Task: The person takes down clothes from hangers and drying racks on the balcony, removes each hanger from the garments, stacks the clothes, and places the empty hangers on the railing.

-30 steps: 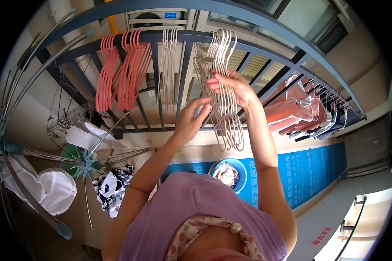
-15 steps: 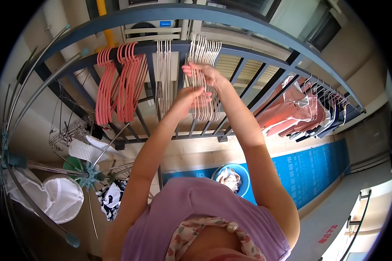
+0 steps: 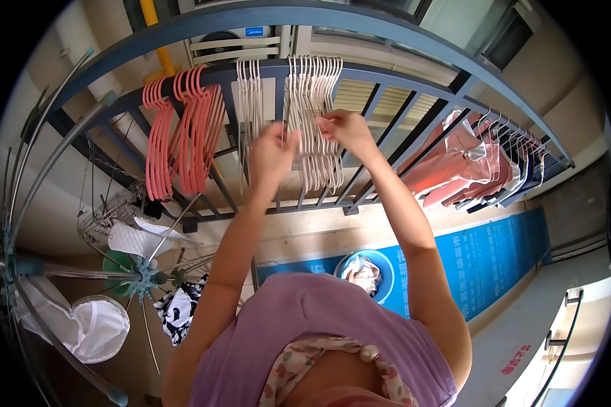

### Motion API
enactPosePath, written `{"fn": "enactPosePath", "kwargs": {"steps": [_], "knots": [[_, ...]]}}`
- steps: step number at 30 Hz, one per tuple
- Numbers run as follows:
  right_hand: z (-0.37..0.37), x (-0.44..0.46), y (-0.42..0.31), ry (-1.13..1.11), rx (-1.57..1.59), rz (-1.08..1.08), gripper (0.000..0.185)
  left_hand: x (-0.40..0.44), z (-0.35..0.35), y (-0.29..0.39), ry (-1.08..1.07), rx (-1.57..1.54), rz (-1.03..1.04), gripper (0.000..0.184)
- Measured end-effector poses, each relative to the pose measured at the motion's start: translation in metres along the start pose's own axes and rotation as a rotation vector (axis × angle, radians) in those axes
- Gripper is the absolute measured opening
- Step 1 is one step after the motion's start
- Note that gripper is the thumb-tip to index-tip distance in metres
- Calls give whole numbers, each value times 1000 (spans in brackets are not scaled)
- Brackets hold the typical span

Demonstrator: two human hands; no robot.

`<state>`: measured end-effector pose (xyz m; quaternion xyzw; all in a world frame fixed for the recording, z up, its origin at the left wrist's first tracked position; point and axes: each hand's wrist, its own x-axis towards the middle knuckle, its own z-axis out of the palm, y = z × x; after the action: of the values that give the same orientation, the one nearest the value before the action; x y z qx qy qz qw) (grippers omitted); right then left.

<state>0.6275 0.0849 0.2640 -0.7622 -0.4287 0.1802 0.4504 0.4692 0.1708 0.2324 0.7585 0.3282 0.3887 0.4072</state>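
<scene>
A bunch of white clothes hangers [image 3: 312, 163] hangs by its hooks from the dark railing bar in front of me. My right hand [image 3: 349, 131] is at the right side of this bunch, thumb and fingers pinched together on a white hanger at its edge. On the left side, my left hand [image 3: 273, 152] has its fingers curled closed; it is slightly blurred, and what it holds, if anything, is hidden. It lies between this bunch and a smaller group of white hangers [image 3: 249, 98], covering part of that group.
Pink hangers [image 3: 195, 156] hang on the railing [image 3: 414, 81] to the left. Clothes [image 3: 465, 163] hang on the right. Below are a blue basin [image 3: 388, 277] with laundry and blue sheeting [image 3: 489, 264]. A drying rack [image 3: 142, 277] with white cups [image 3: 100, 329] stands at lower left.
Both hands have moved apart: my left hand has gone left and my right hand right, off the middle of the white bunch. The hangers there now hang more evenly spread.
</scene>
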Motion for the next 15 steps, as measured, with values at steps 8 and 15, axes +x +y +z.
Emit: {"fn": "enactPosePath", "kwargs": {"steps": [8,15], "knots": [[-33,-82,73,93,433,30,24,75,-22,-34,-117,278,-179,73],[-55,-174,114,287,583,230,20,83,29,-51,-65,578,210,48]]}}
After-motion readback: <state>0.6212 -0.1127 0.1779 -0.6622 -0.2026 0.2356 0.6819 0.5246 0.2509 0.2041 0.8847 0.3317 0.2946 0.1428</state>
